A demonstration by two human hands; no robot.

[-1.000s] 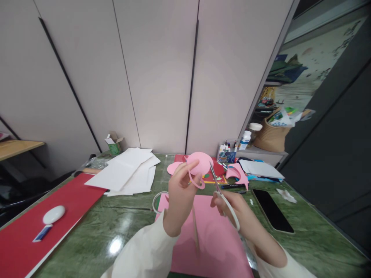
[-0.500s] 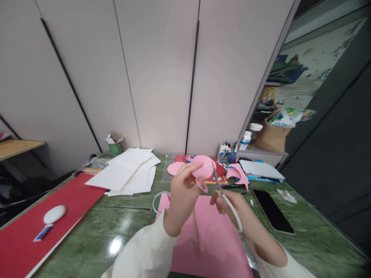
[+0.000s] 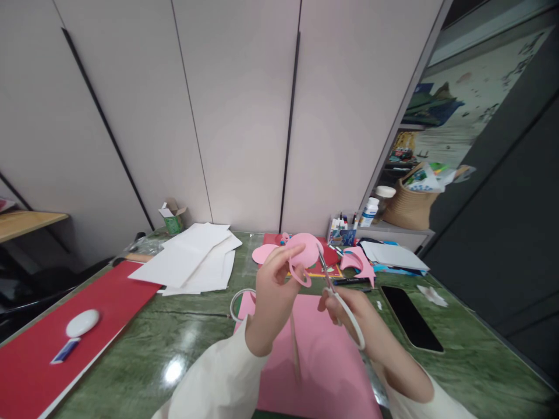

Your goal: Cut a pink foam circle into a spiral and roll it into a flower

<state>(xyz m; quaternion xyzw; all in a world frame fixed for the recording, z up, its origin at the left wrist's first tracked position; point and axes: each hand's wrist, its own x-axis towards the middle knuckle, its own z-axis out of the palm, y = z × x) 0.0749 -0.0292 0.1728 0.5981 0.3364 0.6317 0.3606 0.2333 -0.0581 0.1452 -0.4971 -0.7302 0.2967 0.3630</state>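
Note:
My left hand (image 3: 276, 285) is closed on a round piece of pink paper (image 3: 307, 249), held up above the table. A thin curled strip of pink paper (image 3: 301, 278) hangs from its edge by my fingers. In my right hand (image 3: 345, 305) are scissors (image 3: 326, 273) with white handles, and their blades meet the right edge of the round piece. Below both hands lies a large pink sheet (image 3: 317, 355) with a thin stick-like object (image 3: 296, 352) on it. A pink oval cut-out (image 3: 264, 254) rests beyond my left hand.
White papers (image 3: 196, 256) and a red sheet (image 3: 39, 343) with a white oval object (image 3: 82, 323) lie to the left. Pink scraps (image 3: 358, 265), a phone (image 3: 410, 317) and a pen box (image 3: 343, 231) are on the right. A roll of tape (image 3: 238, 305) sits beside my left wrist.
The round pink piece has turned slightly in my left hand, and the hanging strip looks longer. The scissor blades have shifted a little left and look more closed.

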